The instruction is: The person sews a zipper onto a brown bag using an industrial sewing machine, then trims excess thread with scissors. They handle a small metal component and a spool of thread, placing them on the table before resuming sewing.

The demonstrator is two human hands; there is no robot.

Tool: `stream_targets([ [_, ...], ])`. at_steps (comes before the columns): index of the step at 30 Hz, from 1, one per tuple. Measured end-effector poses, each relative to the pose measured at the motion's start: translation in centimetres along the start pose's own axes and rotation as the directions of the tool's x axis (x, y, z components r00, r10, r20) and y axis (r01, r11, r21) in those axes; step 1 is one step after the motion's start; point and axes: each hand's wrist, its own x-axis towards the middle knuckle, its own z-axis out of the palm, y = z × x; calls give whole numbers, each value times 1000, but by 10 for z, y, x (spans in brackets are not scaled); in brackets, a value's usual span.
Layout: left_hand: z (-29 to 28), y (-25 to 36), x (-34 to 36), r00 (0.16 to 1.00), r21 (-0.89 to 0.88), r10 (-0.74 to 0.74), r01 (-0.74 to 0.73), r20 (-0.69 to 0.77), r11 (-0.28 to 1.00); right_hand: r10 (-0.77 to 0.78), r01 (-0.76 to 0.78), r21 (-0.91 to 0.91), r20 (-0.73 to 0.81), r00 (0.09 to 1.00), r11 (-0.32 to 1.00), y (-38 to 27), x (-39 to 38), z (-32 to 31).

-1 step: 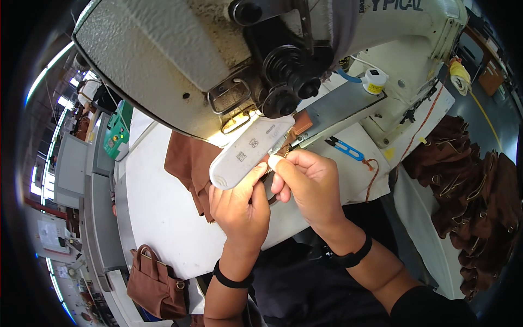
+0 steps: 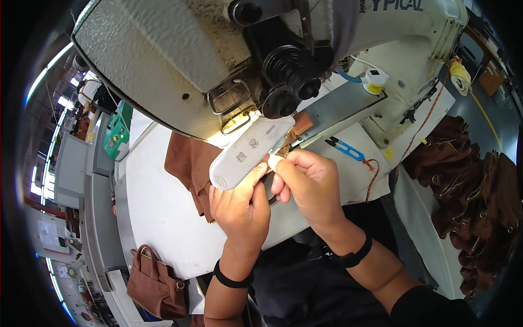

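Observation:
Both my hands work close together under the sewing machine head point(image 2: 158, 65), just below its pale rounded guard plate point(image 2: 245, 155). My left hand point(image 2: 239, 210) is closed on a brown fabric piece point(image 2: 188, 163), its index finger pressing near the guard's lower edge. Thumb and fingers of my right hand point(image 2: 313, 182) pinch the edge of the work beside a gold-toothed zipper point(image 2: 267, 175). The brown piece spreads out behind and left of the guard. The needle area is mostly hidden behind the guard; a lamp lights it.
Blue thread snips point(image 2: 347, 148) lie right of my hands on the white table point(image 2: 163, 229). A small brown handbag point(image 2: 158, 286) stands at the front left. Many brown bag pieces point(image 2: 474, 191) are heaped on the right. A green device point(image 2: 117, 131) sits at the far left.

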Motion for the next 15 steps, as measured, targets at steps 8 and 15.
stream_targets([
  [8,2,-1,3,1000,17,6,-6,7,1000,-55,54,-20,-69,996,998,3,0,2],
  [15,1,2,4,1000,44,-17,17,2,999,-97,102,46,-101,990,994,4,3,6],
])
